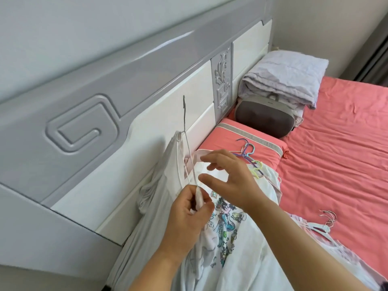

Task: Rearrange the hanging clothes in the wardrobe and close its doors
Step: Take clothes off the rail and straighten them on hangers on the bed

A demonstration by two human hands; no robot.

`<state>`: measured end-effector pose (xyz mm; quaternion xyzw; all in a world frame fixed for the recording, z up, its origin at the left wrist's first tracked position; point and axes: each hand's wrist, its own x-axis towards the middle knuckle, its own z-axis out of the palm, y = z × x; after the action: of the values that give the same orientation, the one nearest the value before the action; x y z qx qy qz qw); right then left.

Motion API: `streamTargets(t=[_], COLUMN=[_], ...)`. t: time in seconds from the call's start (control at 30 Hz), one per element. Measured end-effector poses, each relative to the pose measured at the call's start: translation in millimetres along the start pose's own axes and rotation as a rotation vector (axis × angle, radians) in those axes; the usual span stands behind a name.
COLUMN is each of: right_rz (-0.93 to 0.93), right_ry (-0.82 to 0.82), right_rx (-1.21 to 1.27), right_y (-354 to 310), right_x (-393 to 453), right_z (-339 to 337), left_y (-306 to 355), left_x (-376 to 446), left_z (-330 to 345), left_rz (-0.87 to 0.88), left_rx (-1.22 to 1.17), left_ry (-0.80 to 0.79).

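Left hand (190,215) pinches the white-wrapped neck of a thin metal hanger (190,160) carrying a pale white garment (168,175) by the grey headboard (105,91); right hand (228,177) hovers with fingers spread loose above the white cartoon-print T-shirt (226,232) on the coral bed sheet (336,154).

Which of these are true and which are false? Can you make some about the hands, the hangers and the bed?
1. The left hand grips a hanger with a white garment on it. True.
2. The right hand holds a pillow. False: its fingers are spread over the white printed shirt, gripping nothing.
3. The bed sheet is blue. False: it is coral pink.
4. Colourful plastic hangers lie on the pink pillow. True.
5. A folded blanket sits by the headboard. True.
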<state>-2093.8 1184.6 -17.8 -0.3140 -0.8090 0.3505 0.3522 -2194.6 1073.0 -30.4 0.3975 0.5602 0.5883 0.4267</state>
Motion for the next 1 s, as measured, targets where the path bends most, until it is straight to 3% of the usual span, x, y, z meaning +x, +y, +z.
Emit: streamTargets(t=[0.2, 0.4, 0.47, 0.6, 0.8, 0.93, 1.0], right_rz=[0.093, 0.405, 0.457, 0.421, 0.437, 0.399, 0.389], right_ry=[0.003, -0.115, -0.135, -0.131, -0.09, 0.013, 0.086], right_rx=[0.065, 0.673, 0.749, 0.453, 0.084, 0.022, 0.026], right_y=[-37.7, -97.5, -112.0, -118.7, -106.3, -100.4, -101.6], right_x=[-14.7, -17.4, -21.8, -41.4, -97.0, -143.6, -164.4], right_z=[9.6, 30.2, 26.6, 8.3, -47.5, -78.0, -90.7], left_y=[21.5, 43.0, 45.1, 52.3, 56.7, 63.0, 64.1], left_x=[-42.5, -83.3, -90.7, -99.7, -98.2, -88.6, -80.4], left_z=[-28.7, -35.6, -32.1, -22.5, -13.3, -3.6, 1.8], left_rz=[0.046, 0.035, 0.067, 0.163, 0.354, 0.477, 0.45], left_rx=[-0.001, 0.029, 0.112, 0.336, 0.559, 0.688, 0.825], left_ry=[-0.049, -0.042, -0.059, -0.157, 0.159, 0.24, 0.247])
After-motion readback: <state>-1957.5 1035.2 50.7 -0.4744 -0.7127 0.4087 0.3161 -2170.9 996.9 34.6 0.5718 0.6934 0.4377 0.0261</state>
